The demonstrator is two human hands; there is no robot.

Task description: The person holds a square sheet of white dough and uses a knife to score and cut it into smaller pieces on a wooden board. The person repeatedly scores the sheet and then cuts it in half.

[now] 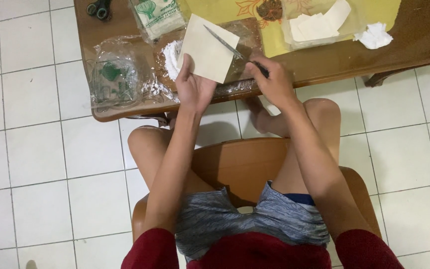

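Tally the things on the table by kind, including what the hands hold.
Pale square sheets held in left hand: 1
Knives held in right hand: 1
Scissors: 1
Clear plastic bags: 2
Clear tubs of sheets: 1
White powder heaps: 1
Crumpled white tissues: 1
Total: 8

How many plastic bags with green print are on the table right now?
2. One clear bag lies flat at the table's left end; the other bag sits at the top edge, partly cut off by the frame. More may lie out of view.

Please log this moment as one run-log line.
left hand: holds square wrapper | right hand: holds knife over wrapper | flour pile beneath, on table
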